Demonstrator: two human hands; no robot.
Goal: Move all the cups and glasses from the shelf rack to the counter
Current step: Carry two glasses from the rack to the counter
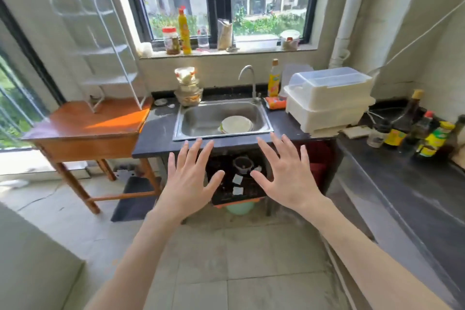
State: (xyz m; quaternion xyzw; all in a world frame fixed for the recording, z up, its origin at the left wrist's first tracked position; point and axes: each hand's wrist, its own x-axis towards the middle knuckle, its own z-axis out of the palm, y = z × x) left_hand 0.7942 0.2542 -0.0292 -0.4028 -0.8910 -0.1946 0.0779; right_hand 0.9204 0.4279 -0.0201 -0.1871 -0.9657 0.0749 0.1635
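A long dark stone counter (407, 184), matte and speckled, is seen running from the sink at 12 o'clock round to 3 o'clock. At 10 o'clock an orange-brown wooden table (83, 128) with a glossy top is set against the counter's left end. On it a tall white wire shelf rack (105, 58) is stood, thin-rodded and blurred; only one small clear glass cup (97, 98) can be made out at its base, and the upper tiers cannot be read. A rectangular brushed-steel sink (224, 118) is sunk in the counter, and round white plates (236, 124) are stacked inside it. To its right a boxy cream plastic dish container (329, 98) with a translucent lid is placed. The left hand (191, 178) and right hand (284, 176) are held out at 6 o'clock, palms down, fingers spread wide apart, nothing gripped.
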